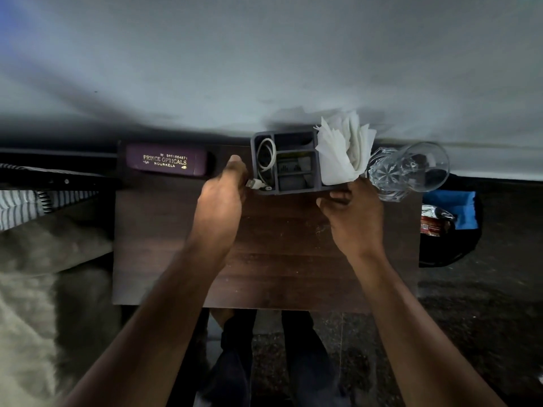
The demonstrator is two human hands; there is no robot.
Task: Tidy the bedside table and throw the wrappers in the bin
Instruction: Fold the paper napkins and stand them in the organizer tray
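Left hand [223, 195] pinches white cable [266, 160] plug at grey organizer [289, 164] – right hand [354, 215] grips its front edge. Both on tabletop [279, 259].

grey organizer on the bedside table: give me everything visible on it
The grey organizer looks like matte plastic, a rectangular tray split into several compartments. It sits upright at the table's back edge by the wall. A white cable coils in its left slot, plug hanging over the front rim; white tissues stand in the right slot. The left hand touches its left side, the right hand its front right corner.
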